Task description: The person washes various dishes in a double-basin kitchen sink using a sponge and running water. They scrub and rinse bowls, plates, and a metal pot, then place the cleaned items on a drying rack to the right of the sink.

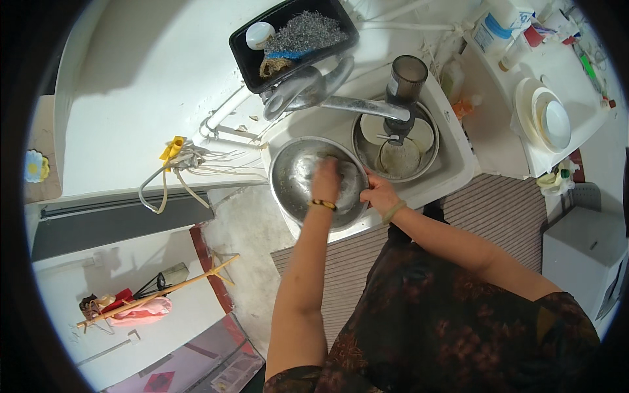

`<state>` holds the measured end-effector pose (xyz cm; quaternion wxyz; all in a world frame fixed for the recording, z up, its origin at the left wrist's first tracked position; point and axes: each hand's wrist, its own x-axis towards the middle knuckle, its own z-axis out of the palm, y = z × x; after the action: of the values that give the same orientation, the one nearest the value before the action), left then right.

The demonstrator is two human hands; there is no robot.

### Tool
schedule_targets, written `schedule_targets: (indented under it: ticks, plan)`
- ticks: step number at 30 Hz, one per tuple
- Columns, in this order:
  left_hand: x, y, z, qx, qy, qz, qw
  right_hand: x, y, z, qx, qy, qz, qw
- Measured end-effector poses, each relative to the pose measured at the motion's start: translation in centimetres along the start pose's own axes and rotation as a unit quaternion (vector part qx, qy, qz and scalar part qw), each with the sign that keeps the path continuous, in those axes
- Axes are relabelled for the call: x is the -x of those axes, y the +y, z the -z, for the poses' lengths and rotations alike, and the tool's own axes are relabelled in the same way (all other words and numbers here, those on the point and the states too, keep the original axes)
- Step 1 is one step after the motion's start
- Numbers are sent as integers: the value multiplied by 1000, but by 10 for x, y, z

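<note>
A wide stainless steel basin (290,196) rests on the left part of the white sink (449,179). Inside it is my left hand (328,174), blurred, against the inner wall; whether it holds anything is hidden. My right hand (381,196) grips the basin's right rim, thumb inside. To the right, in the sink, stands a second metal bowl (435,159) containing white dishes (422,135) and a round vessel with cloudy liquid (399,159). Above it reaches the metal faucet (361,105), fitted with a dark cylindrical attachment (404,93).
Behind the faucet, a black plastic tray (241,61) holds steel wool scourers (309,32) and a white round container (259,35). Stacked white dishes (555,123) and bottles (491,34) stand on the right counter. A looped hose (150,184) lies left of the sink.
</note>
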<state>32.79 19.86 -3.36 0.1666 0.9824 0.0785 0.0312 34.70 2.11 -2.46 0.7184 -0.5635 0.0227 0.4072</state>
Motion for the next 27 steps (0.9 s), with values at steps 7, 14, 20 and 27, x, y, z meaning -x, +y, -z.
schedule_targets:
  ticks: [7,14,20,27]
  plan:
    - [1,64,9,56,-122,71,988,4,-21,0,-25,34,-20,999]
    - [5,4,7,-2,-31,248,968,19,-46,-1,-23,59,-9,998]
    - [23,58,-8,248,-106,-36,962,3,-30,13,-84,75,14,994]
    - [77,-11,20,-129,-55,-134,981,5,-21,8,-34,132,-2,991]
